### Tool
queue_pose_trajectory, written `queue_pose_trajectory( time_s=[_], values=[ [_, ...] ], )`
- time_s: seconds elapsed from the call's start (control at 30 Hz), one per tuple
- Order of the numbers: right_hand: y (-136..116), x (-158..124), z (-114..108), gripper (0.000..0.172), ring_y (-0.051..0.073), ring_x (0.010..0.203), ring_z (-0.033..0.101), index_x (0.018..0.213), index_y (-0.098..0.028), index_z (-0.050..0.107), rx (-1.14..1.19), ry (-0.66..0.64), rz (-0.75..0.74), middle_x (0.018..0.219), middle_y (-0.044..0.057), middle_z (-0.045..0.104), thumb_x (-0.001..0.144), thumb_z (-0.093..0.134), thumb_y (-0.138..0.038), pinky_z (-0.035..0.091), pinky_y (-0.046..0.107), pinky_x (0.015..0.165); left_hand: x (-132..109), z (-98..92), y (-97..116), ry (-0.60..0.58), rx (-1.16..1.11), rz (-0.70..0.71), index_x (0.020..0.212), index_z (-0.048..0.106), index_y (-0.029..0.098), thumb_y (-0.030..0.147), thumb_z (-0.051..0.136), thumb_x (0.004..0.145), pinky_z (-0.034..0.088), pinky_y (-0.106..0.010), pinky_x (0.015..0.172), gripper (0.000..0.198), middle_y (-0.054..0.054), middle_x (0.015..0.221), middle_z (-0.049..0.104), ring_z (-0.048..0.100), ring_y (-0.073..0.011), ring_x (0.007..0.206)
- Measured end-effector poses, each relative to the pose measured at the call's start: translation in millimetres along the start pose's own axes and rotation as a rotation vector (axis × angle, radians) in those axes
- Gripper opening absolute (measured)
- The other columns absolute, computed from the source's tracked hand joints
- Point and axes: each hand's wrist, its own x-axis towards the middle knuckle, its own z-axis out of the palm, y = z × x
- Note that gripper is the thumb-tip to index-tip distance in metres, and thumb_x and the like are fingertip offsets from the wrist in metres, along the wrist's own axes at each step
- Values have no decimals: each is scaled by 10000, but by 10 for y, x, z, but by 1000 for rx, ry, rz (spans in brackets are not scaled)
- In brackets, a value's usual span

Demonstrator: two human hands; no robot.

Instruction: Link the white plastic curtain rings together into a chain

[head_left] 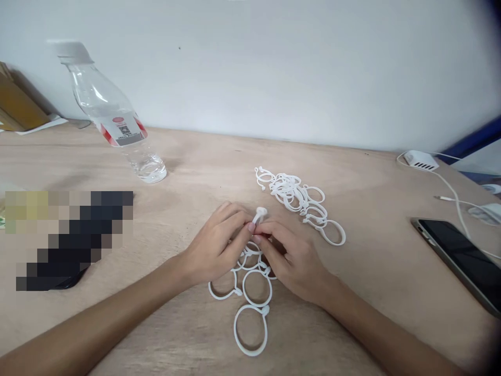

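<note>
View: head camera, looking forward and down at both hands.
Grips: the left grip (215, 245) and the right grip (293, 261) are closed, their fingertips brought together on one piece.
Held item: a white plastic ring tie (259, 213) is pinched between the hands, with its knobbed end standing up; the rest of it is hidden by the fingers.
Progress: a few spread ring ties (234, 329) are laid out under and below the hands, while the greater number is bunched in a tangled heap (291, 190) beyond the right grip.
Surroundings: on the wooden surface (188, 167) are placed a water bottle (113, 104) lying on its side, a phone (457, 256) and a white charger (420, 160).
</note>
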Motion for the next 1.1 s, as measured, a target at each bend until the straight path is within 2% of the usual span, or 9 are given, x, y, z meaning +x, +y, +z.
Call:
queue_pose_trajectory(
  time_s=[0.17, 0.3, 0.4, 0.5, 0.6, 0.67, 0.73, 0.87, 1.1],
  values=[
    [16, 26, 9, 135, 136, 675, 578, 930, -209, 589, 261, 207, 351, 776, 5, 644, 867, 586, -328, 474, 261, 621, -34, 19, 7, 25, 103, 149, 908, 602, 163, 155, 442, 932, 433, -339, 771, 162, -67, 887, 602, 491, -176, 820],
    [41, 37, 13, 183, 131, 646, 578, 929, -187, 626, 338, 177, 417, 738, 6, 651, 834, 626, -343, 478, 258, 603, -65, 44, -8, 56, 212, 241, 887, 627, 181, 171, 532, 900, 431, -333, 740, 97, -66, 912, 569, 473, -180, 818],
    [44, 35, -4, 166, 144, 700, 609, 926, -185, 660, 369, 156, 421, 807, 33, 687, 825, 639, -316, 489, 263, 616, -72, 51, -23, 160, 262, 158, 921, 600, 197, 261, 610, 867, 432, -331, 750, 84, -57, 913, 523, 484, -196, 860],
    [38, 34, -19, 155, 151, 712, 627, 913, -192, 660, 427, 161, 425, 822, 37, 692, 801, 669, -298, 493, 259, 595, -59, 45, -32, 245, 205, 4, 979, 517, 194, 404, 674, 802, 429, -336, 779, 316, -55, 944, 517, 499, -210, 905],
    [27, 35, -21, 171, 157, 688, 639, 897, -191, 644, 490, 183, 432, 806, 41, 701, 776, 696, -300, 498, 262, 577, -34, 19, -12, 153, 77, -134, 963, 515, 186, 443, 510, 898, 404, -335, 761, 265, -41, 905, 570, 509, -190, 835],
    [21, 38, -21, 205, 167, 697, 653, 919, -197, 623, 529, 194, 438, 835, 54, 725, 769, 706, -310, 508, 276, 591, -19, -2, 16, 20, 50, -135, 926, 563, 186, 402, 356, 967, 374, -353, 783, 302, -29, 863, 610, 510, -188, 819],
    [16, 41, -22, 228, 178, 709, 670, 931, -207, 603, 565, 197, 450, 871, 64, 744, 767, 711, -323, 518, 291, 614, -11, -16, 42, -77, 75, -74, 921, 598, 189, 410, 296, 982, 345, -373, 804, 379, -23, 842, 629, 502, -198, 826],
    [6, 42, -33, 212, 198, 747, 701, 888, -224, 586, 627, 193, 471, 858, 51, 759, 763, 721, -328, 528, 304, 652, -12, -11, 50, -110, 128, -28, 999, 587, 172, 490, 338, 956, 327, -378, 791, 406, -29, 842, 615, 477, -206, 819],
    [-5, 44, -28, 194, 185, 749, 698, 871, -230, 583, 647, 204, 476, 841, 37, 760, 770, 714, -332, 528, 287, 660, -13, 4, 14, -170, 145, -7, 1043, 552, 181, 428, 316, 981, 318, -365, 785, 347, -21, 842, 580, 467, -197, 815]
  ],
)
